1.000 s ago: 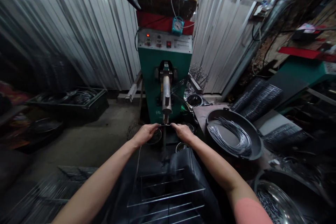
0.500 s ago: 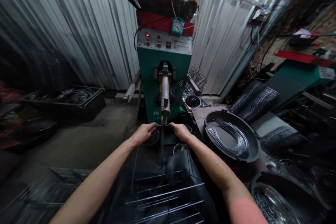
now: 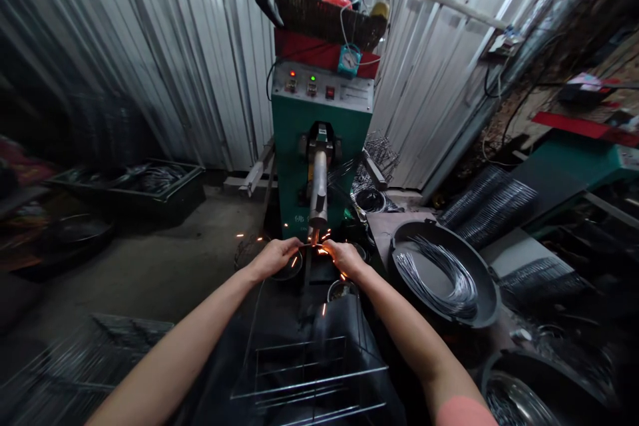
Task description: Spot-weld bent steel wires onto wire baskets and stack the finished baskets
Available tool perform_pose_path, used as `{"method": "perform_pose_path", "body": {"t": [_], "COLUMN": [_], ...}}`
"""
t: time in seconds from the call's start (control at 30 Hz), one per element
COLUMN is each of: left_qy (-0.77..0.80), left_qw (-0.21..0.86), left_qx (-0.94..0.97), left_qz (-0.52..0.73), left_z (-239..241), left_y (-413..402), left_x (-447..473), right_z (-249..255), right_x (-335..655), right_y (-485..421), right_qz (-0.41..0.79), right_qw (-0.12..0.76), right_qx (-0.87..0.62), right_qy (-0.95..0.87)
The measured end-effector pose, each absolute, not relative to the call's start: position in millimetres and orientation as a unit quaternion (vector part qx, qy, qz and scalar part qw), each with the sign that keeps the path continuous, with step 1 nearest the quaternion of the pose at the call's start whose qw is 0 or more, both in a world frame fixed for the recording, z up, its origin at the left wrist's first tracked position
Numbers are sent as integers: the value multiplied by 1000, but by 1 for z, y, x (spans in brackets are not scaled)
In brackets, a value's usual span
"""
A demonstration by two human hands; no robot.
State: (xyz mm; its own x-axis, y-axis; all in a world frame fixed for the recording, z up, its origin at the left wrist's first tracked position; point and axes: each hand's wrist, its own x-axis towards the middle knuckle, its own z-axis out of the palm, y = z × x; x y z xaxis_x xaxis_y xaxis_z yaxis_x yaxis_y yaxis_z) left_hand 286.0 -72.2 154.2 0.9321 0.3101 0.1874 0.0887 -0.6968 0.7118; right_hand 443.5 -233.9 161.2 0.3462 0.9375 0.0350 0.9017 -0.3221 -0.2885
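Observation:
A green spot welding machine (image 3: pixel 299 146) stands ahead against the corrugated wall, its metal electrode arm (image 3: pixel 318 186) pointing down toward me. A wire rack (image 3: pixel 309 373) lies over my lap and reaches up to the electrode tip. My left hand (image 3: pixel 272 257) grips the rack's top wire just left of the tip, fingers closed. Closed on the same wire, my right hand (image 3: pixel 345 256) sits just right of the tip. Orange sparks (image 3: pixel 314 246) fly between the two hands. On the control panel (image 3: pixel 324 88) a green lamp glows.
A dark round pan (image 3: pixel 444 276) with bent wires sits at my right, another pan (image 3: pixel 539 389) nearer. Bundles of wire pieces (image 3: pixel 486 193) lean behind it. A black crate (image 3: pixel 134 183) with wire parts stands on the floor at left. Stacked wire racks (image 3: pixel 74 373) lie at lower left.
Sparks now burst at the electrode tip and a green lamp has lit on the panel. Both hands stay gripping the rack's top wire; the view shifted slightly.

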Motion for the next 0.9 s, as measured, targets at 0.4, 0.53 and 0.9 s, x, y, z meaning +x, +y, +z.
{"method": "perform_pose_path", "body": {"t": [0.4, 0.53, 0.9], "left_qy": [125, 129, 134], "left_qw": [375, 375, 366], "left_qx": [909, 909, 911], "left_qz": [132, 130, 132], "left_z": [158, 159, 160], "left_y": [-71, -70, -69], "left_x": [285, 286, 287], "right_z": [160, 163, 159], "right_x": [445, 445, 447], "right_y": [-231, -231, -231], "right_qz": [86, 88, 81], "right_qw": [147, 139, 152], "right_qx": [-821, -826, -822], "right_qy": [-544, -539, -544]}}
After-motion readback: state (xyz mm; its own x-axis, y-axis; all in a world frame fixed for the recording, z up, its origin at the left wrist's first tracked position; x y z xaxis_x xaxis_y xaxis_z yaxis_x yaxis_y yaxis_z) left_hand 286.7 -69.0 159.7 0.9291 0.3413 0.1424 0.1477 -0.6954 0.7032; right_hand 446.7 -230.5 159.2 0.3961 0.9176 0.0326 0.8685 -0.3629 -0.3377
